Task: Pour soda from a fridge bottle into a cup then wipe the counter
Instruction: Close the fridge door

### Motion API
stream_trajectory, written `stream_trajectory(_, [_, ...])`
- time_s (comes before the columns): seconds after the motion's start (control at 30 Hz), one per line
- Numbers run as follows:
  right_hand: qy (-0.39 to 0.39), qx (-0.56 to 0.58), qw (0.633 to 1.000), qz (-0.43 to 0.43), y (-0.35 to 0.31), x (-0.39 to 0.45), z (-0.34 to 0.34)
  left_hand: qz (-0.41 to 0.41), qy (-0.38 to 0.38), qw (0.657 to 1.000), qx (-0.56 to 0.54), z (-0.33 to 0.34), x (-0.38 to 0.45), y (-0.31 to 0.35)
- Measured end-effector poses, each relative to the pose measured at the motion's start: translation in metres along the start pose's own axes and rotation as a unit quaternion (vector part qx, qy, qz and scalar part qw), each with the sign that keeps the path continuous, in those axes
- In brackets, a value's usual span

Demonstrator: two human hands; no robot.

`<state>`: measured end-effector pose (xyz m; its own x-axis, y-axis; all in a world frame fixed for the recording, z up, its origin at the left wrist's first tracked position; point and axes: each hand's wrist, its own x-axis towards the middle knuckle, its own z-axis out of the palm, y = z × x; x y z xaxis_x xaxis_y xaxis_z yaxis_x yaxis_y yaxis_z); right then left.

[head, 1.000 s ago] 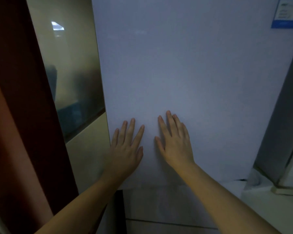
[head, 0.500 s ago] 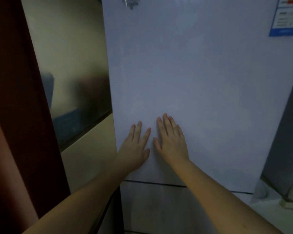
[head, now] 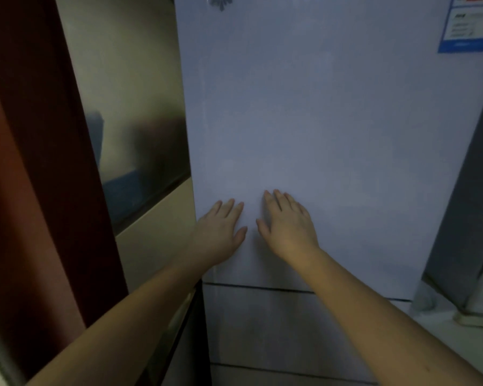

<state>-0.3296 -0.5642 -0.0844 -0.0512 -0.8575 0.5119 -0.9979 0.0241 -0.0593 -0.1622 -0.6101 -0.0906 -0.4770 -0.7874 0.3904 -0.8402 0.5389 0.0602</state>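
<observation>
**Both palms on the fridge door, bottle nowhere in sight**

I'm facing the tall pale-blue flat-fronted fridge door [head: 318,129], and everything is placed off it. Both my hands are flat against its lower part, fingers straight and holding nothing: my left hand [head: 221,232] sits close to the door's left edge, my right hand [head: 287,227] just beside it toward the middle. The door looks closed, so I judge the soda bottle to be behind it; neither it nor the cup or counter shows. To open it well, I reckon I should find the free edge, hook my fingertips there and pull steadily.

Against the earlier frames, my hands lie nearer the door's left edge, the dark seam [head: 262,287] under the door shows lower down, and the blue-bordered white label [head: 469,26] at the door's top right shows more fully.
</observation>
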Motion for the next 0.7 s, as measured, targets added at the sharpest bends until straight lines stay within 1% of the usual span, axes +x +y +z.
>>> stream_trajectory(0.2, [-0.067, 0.005, 0.997, 0.025, -0.009, -0.039, -0.011, -0.033, -0.064, 0.997, -0.030, -0.020, -0.042, 0.011])
stream_trajectory(0.33, [-0.088, 0.001, 0.995, 0.045, -0.020, -0.069, -0.019, -0.017, -0.059, 0.998, -0.029, -0.032, -0.073, 0.014])
stream_trajectory(0.43, [-0.094, -0.007, 0.994, 0.055, -0.029, -0.098, -0.029, -0.014, -0.075, 0.996, -0.034, -0.033, -0.101, 0.017])
stream_trajectory(0.7, [-0.134, -0.018, 0.987, 0.091, -0.044, -0.189, -0.054, 0.037, -0.105, 0.993, -0.026, -0.038, -0.166, 0.035])
